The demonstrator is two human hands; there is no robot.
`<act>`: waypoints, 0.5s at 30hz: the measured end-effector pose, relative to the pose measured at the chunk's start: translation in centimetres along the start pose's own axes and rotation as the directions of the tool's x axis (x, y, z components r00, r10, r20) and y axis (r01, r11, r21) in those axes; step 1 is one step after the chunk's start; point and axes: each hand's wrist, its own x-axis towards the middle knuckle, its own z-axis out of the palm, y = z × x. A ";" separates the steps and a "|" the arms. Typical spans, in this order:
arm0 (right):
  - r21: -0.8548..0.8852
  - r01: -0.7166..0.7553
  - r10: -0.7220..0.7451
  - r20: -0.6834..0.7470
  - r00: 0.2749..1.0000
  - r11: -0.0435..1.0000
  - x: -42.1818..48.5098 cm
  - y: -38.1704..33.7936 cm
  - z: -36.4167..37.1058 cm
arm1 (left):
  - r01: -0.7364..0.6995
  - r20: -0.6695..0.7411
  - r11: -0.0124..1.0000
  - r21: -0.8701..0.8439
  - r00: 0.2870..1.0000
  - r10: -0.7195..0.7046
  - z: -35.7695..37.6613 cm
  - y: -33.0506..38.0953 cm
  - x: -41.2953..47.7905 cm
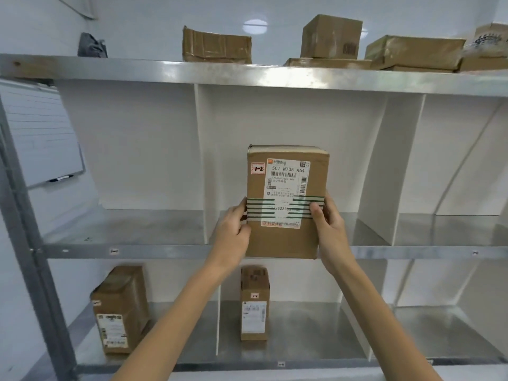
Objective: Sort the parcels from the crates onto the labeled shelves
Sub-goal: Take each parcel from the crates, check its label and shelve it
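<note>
A brown cardboard parcel (286, 188) stands upright in front of the middle compartment of the middle shelf (165, 251). It carries a white shipping label and a small red tag marked "1-2". My left hand (233, 235) grips its left side and my right hand (330, 229) grips its right side. The parcel's bottom edge is level with the shelf's front lip. White dividers (202, 160) split the shelf into compartments. Small label tags sit on the shelf lip.
Two parcels (121, 309) (254, 303) stand in the bottom shelf's compartments. Several cardboard boxes (330, 37) lie on the top shelf, with a dark bag (92, 46) at its left. A whiteboard (41, 133) hangs on the left wall behind the metal upright (27, 243).
</note>
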 end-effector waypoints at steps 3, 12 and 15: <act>-0.029 -0.002 0.002 0.023 1.000 1.000 2.5 2.3 -0.9 | 0.001 0.021 0.999 -0.041 1.000 0.000 2.0 -0.8 1.8; -0.258 0.015 0.051 0.251 0.967 0.966 5.7 8.3 0.4 | 0.076 -0.089 0.996 0.052 0.993 -0.071 4.6 -6.1 3.9; -0.241 0.018 0.048 0.266 0.963 0.970 7.0 9.3 1.3 | 0.106 -0.152 0.992 0.063 0.984 -0.096 4.5 -7.2 5.1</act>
